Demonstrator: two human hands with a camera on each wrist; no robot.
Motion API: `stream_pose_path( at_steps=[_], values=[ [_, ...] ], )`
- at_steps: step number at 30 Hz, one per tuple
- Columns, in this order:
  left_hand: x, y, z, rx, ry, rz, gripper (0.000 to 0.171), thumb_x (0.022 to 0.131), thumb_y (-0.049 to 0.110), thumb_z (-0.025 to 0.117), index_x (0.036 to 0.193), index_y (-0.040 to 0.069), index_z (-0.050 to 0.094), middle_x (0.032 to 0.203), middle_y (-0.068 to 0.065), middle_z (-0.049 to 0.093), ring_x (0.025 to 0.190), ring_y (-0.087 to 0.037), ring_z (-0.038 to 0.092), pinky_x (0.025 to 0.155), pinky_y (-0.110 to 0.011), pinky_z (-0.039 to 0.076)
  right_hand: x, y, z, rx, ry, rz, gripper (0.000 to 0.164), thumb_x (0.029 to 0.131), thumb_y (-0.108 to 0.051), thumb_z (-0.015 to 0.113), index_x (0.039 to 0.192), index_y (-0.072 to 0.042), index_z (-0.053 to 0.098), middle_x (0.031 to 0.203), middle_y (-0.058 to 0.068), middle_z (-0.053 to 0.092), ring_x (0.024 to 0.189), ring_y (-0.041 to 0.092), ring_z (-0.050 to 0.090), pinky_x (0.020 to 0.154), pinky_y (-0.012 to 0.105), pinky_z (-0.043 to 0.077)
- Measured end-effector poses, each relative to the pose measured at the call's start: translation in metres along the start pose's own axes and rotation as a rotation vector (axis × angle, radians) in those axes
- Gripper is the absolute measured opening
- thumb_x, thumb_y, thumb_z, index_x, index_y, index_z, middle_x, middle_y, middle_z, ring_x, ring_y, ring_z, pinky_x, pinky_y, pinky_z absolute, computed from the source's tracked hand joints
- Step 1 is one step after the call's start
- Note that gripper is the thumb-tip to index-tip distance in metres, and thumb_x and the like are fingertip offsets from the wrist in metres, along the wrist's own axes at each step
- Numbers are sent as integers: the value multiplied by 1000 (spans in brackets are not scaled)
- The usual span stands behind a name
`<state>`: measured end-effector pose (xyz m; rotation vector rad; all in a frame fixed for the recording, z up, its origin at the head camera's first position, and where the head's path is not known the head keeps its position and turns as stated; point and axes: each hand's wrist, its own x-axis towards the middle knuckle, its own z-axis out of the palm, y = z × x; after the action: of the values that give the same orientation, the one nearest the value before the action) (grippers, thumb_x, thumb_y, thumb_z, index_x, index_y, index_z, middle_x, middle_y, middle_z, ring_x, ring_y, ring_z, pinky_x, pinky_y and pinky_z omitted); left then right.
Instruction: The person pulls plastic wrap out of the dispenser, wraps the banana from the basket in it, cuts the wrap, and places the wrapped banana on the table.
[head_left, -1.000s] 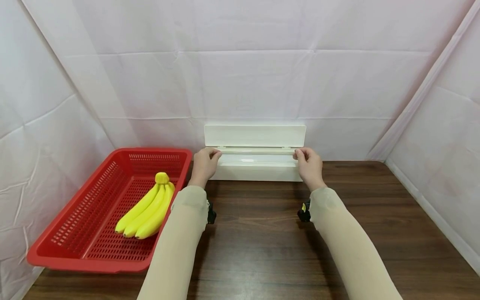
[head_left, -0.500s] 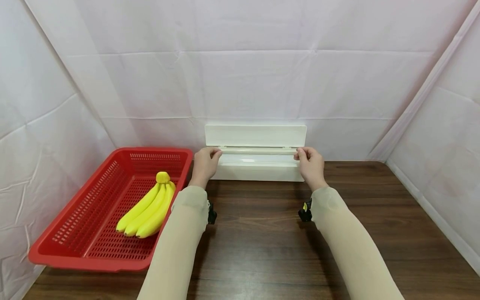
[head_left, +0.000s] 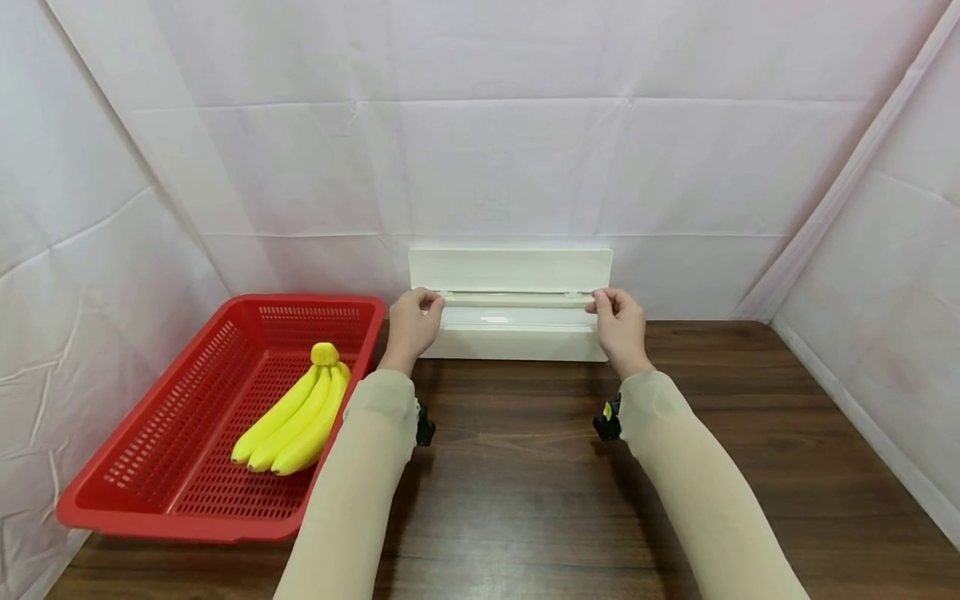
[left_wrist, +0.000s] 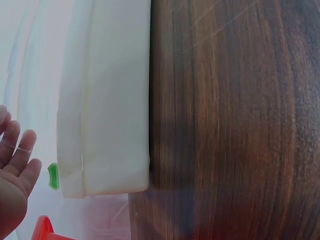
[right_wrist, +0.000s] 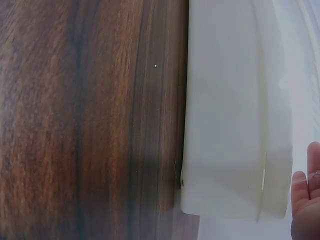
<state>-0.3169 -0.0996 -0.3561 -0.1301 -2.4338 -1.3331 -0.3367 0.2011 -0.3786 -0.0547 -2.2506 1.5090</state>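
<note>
A long white cling film dispenser lies at the back of the table with its lid raised. A strip of clear cling film stretches across its opening between my two hands. My left hand pinches the film at the left end, thumb against fingers. At the right end my right hand pinches it likewise. In the left wrist view the left hand is beside the dispenser's end, near a small green piece. The right wrist view has the right hand partly cut off.
A red perforated basket stands on the left, holding a bunch of yellow bananas. White cloth hangs behind and on both sides of the dark wooden table.
Both hands have risen very slightly at the dispenser, still pinching the film. The dispenser, basket and bananas stay put.
</note>
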Motion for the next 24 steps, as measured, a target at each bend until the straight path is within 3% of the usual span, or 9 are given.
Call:
stream_pose_path(
  at_steps=[5, 13, 21, 24],
  values=[
    [0, 1, -1, -58, 15, -23, 23, 92, 19, 54, 100, 2, 68, 104, -16, 65, 97, -28, 57, 87, -41, 47, 1, 0, 1, 27, 2, 0, 36, 100, -30, 45, 111, 0, 61, 94, 13, 65, 87, 25, 56, 60, 20, 37],
    [-1, 0, -3, -199, 15, -148, 24, 88, 21, 55, 99, 5, 70, 98, -11, 65, 84, -20, 54, 72, -28, 44, -1, -3, 3, 76, -2, 52, 36, 99, -30, 46, 112, 0, 61, 88, 6, 64, 94, 30, 55, 65, 22, 38],
    [0, 1, -2, -282, -6, -185, 25, 88, 20, 58, 99, 1, 69, 93, -10, 63, 82, -18, 49, 71, -27, 41, 0, -5, 3, 179, -10, 95, 33, 100, -24, 45, 116, 2, 57, 83, -4, 56, 77, 3, 60, 84, 22, 50],
    [0, 1, -1, -296, -16, -178, 24, 91, 21, 59, 100, 1, 68, 97, -13, 64, 86, -20, 51, 74, -28, 41, 0, -6, 3, 201, -12, 103, 33, 100, -22, 44, 117, 3, 56, 83, -3, 55, 75, 1, 61, 83, 21, 52]
  ],
)
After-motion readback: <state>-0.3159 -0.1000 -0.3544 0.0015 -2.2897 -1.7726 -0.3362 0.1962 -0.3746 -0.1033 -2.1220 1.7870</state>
